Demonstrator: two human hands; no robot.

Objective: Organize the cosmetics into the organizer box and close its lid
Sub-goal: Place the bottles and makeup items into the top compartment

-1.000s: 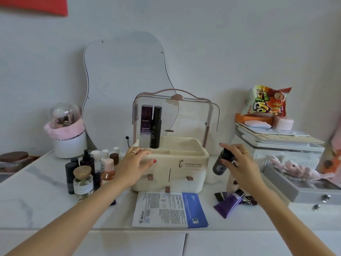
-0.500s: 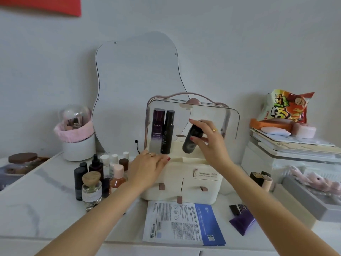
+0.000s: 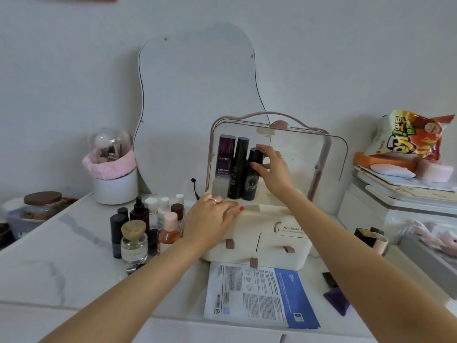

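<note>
The cream organizer box (image 3: 268,246) stands mid-table with its clear lid (image 3: 304,154) raised upright. Inside at the back left stand a purple bottle (image 3: 224,159), a tall black bottle (image 3: 238,169) and a shorter black bottle (image 3: 252,179). My right hand (image 3: 273,169) grips the top of that shorter black bottle, which stands upright in the box. My left hand (image 3: 212,219) rests flat on the box's front left rim. Several small bottles (image 3: 148,226) cluster on the table left of the box. A purple tube (image 3: 337,300) lies at the right.
A sheet mask packet (image 3: 259,293) lies in front of the box. A curved mirror (image 3: 197,102) leans on the wall behind. A brush holder (image 3: 115,167) stands at left, a glass jar (image 3: 42,206) farther left. White storage boxes (image 3: 405,201) with a snack bag (image 3: 405,134) stand at right.
My right hand carried the shorter black bottle from the table's right side up into the box and set it upright beside the other two. My left hand stayed on the rim.
</note>
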